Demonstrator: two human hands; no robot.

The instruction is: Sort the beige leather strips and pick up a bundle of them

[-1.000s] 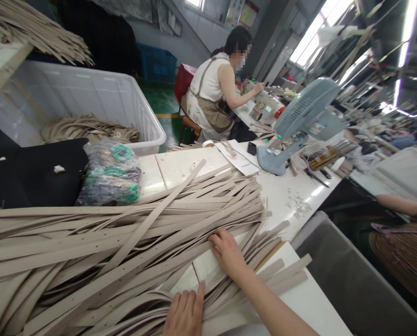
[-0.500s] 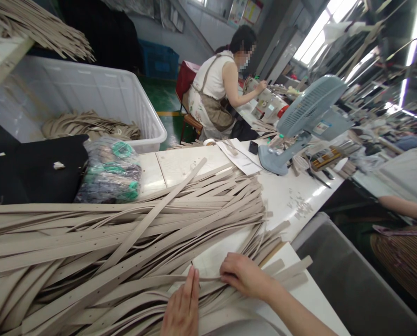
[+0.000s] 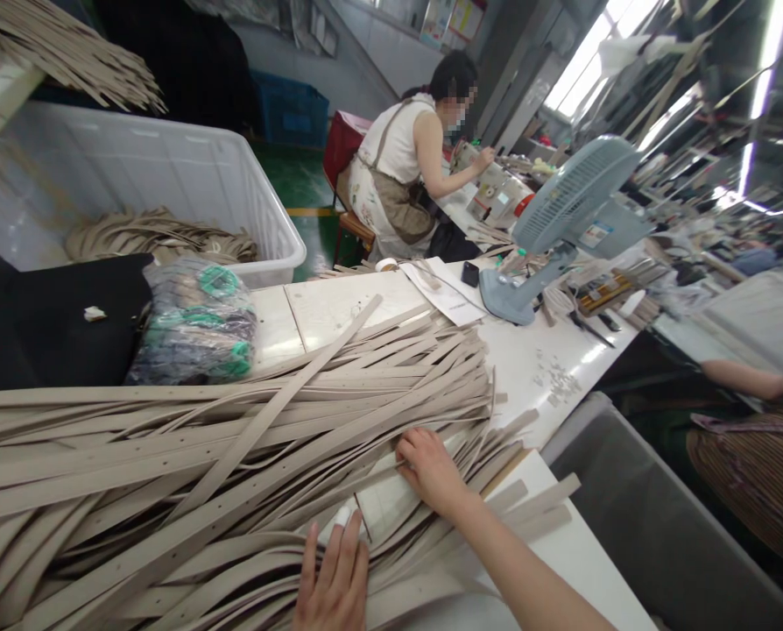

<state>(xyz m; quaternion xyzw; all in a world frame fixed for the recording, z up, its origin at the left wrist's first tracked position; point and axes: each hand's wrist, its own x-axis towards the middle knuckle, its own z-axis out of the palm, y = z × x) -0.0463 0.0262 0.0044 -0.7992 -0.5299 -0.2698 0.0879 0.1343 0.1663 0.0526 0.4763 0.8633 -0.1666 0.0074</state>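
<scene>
Both hands lie flat and unclenched on the beige straps (image 3: 247,438) heaped across the table (image 3: 549,368), left hand (image 3: 332,583) near, right hand (image 3: 431,469) farther; most straps look unsorted.

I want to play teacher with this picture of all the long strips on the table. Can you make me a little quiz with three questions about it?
1. True or false: the right hand rests on the pile of tan strips.
2. What stands on the table beyond the strips? A) a fan B) a kettle C) a lamp
3. Fill in: the white tub behind the table holds more ____.

Key
1. True. The left hand lies flat on the strips too.
2. A, the pale blue fan.
3. Strips, lying curled inside.
</scene>
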